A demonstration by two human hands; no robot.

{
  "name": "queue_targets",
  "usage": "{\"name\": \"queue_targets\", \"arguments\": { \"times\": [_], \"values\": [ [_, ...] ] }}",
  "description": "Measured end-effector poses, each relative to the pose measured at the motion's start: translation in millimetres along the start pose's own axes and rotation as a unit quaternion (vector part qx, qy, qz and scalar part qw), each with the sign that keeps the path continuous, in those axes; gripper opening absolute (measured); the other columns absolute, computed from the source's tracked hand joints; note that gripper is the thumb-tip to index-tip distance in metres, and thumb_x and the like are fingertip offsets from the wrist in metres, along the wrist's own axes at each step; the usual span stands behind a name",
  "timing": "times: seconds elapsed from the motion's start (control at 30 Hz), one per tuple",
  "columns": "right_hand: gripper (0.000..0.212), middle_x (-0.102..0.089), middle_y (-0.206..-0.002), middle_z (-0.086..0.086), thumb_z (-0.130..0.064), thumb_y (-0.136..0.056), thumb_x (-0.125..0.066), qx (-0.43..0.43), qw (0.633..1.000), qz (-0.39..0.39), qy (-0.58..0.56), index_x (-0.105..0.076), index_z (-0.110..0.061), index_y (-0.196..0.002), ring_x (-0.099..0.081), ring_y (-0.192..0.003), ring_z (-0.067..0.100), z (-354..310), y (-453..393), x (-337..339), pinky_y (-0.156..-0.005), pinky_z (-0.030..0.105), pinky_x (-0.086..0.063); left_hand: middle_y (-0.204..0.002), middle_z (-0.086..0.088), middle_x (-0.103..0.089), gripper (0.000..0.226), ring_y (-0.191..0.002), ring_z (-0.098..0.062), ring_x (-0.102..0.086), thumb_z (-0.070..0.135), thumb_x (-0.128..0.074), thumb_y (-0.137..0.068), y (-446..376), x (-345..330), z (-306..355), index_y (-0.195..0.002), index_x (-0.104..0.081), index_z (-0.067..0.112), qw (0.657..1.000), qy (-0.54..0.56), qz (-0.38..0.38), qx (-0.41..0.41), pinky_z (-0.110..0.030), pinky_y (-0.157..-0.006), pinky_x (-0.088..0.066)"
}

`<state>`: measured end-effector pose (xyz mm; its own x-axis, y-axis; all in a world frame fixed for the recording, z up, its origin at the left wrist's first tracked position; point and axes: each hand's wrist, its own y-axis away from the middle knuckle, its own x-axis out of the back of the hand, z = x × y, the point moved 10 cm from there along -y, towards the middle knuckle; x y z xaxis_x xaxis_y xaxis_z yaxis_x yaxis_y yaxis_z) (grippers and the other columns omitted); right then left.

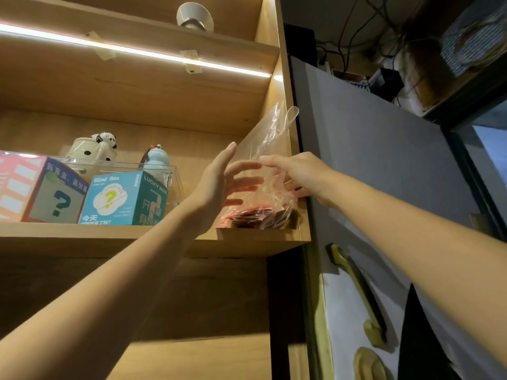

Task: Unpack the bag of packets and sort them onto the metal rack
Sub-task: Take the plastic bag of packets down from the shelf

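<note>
Standing clear bag, seemingly red packets inside.

A single head-worn wide-angle camera supplies the only view. It faces forward and tilts upward, viewing the wooden shelf unit from below, so the underside of the upper shelf and its light strip are visible. Both forearms extend from the lower corners into the centre. The shelf edge lies within arm's reach. Straight edges bow near the frame margins.
</note>
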<state>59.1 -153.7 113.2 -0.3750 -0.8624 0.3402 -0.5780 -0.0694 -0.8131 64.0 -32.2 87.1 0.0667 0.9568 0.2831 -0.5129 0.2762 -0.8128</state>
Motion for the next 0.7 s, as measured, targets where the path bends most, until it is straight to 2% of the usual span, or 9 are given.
{"name": "queue_targets", "arguments": {
  "times": [0.1,0.23,0.3,0.37,0.47,0.5,0.6,0.7],
  "values": [
    [0.067,-0.062,-0.116,0.006,-0.051,-0.073,-0.067,0.029,0.999,0.023,0.031,-0.053,-0.008,-0.123,-0.06,-0.102,0.022,-4.4,-2.0,-2.3,-0.084,0.034,-0.051,-0.122,-0.002,-0.061,0.054,-0.114,-0.017,-0.053,0.052,-0.015,-0.092,1.7,-10.9,-1.2,-0.103,-0.06,0.024,1.0,-0.011,-0.024,0.005,-0.039,-0.095,-0.035],
    [0.042,-0.066,-0.109,0.008,-0.029,-0.082,-0.066,0.018,0.997,0.072,-0.022,-0.059,-0.007,-0.117,-0.064,-0.087,0.018,2.9,-3.2,6.6,-0.073,0.028,-0.053,-0.109,-0.01,-0.064,0.048,-0.1,-0.021,-0.06,0.041,-0.019,-0.096,0.8,-8.2,-3.4,-0.102,-0.054,0.009,0.998,0.054,-0.024,0.038,-0.033,-0.087,-0.044],
    [0.036,-0.068,-0.102,0.006,-0.024,-0.084,-0.065,0.015,0.995,0.077,-0.068,-0.061,-0.006,-0.114,-0.064,-0.075,0.013,7.5,-2.2,10.4,-0.066,0.023,-0.053,-0.103,-0.011,-0.065,0.043,-0.095,-0.022,-0.062,0.036,-0.021,-0.097,0.9,6.3,-2.3,-0.105,-0.053,0.008,0.997,0.063,0.01,0.042,-0.033,-0.086,-0.046],
    [0.032,-0.066,-0.091,0.001,-0.021,-0.085,-0.064,0.014,0.991,0.073,-0.112,-0.061,-0.005,-0.113,-0.061,-0.068,0.009,10.3,0.0,14.2,-0.057,0.017,-0.05,-0.103,-0.009,-0.065,0.036,-0.097,-0.022,-0.06,0.031,-0.027,-0.098,1.3,27.8,-2.7,-0.103,-0.055,0.009,0.996,0.019,0.072,0.047,-0.034,-0.087,-0.044],
    [0.027,-0.062,-0.083,0.001,-0.018,-0.085,-0.063,0.006,0.985,0.072,-0.157,-0.061,-0.006,-0.109,-0.058,-0.064,0.01,14.9,1.7,25.2,-0.061,0.022,-0.049,-0.111,-0.006,-0.057,0.017,-0.108,-0.021,-0.052,0.019,-0.043,-0.094,3.3,56.5,-3.0,-0.106,-0.052,0.011,0.984,-0.076,0.149,0.06,-0.033,-0.089,-0.039],
    [0.022,-0.063,-0.082,0.002,-0.017,-0.085,-0.063,0.004,0.982,0.07,-0.173,-0.062,-0.006,-0.104,-0.058,-0.064,0.011,16.0,1.7,29.2,-0.062,0.023,-0.05,-0.115,-0.005,-0.053,0.022,-0.108,-0.02,-0.049,0.018,-0.05,-0.091,2.2,60.8,-4.0,-0.112,-0.05,0.01,0.981,-0.103,0.149,0.063,-0.032,-0.089,-0.038],
    [0.018,-0.066,-0.08,0.002,-0.017,-0.084,-0.064,0.009,0.978,0.066,-0.197,-0.064,-0.006,-0.098,-0.061,-0.065,0.011,18.9,2.8,39.7,-0.065,0.02,-0.051,-0.127,-0.011,-0.044,0.06,-0.105,-0.019,-0.042,0.016,-0.064,-0.082,-3.2,67.4,-10.3,-0.133,-0.034,0.005,0.974,-0.148,0.15,0.081,-0.031,-0.088,-0.035],
    [0.011,-0.066,-0.082,0.002,-0.016,-0.085,-0.063,0.014,0.974,0.057,-0.221,-0.064,-0.009,-0.093,-0.062,-0.073,0.012,24.7,5.6,45.3,-0.066,0.022,-0.051,-0.136,-0.016,-0.04,0.077,-0.115,-0.026,-0.044,0.021,-0.071,-0.076,-8.0,80.7,-16.3,-0.137,-0.026,0.003,0.965,-0.148,0.19,0.1,-0.032,-0.092,-0.036]
  ]
}}
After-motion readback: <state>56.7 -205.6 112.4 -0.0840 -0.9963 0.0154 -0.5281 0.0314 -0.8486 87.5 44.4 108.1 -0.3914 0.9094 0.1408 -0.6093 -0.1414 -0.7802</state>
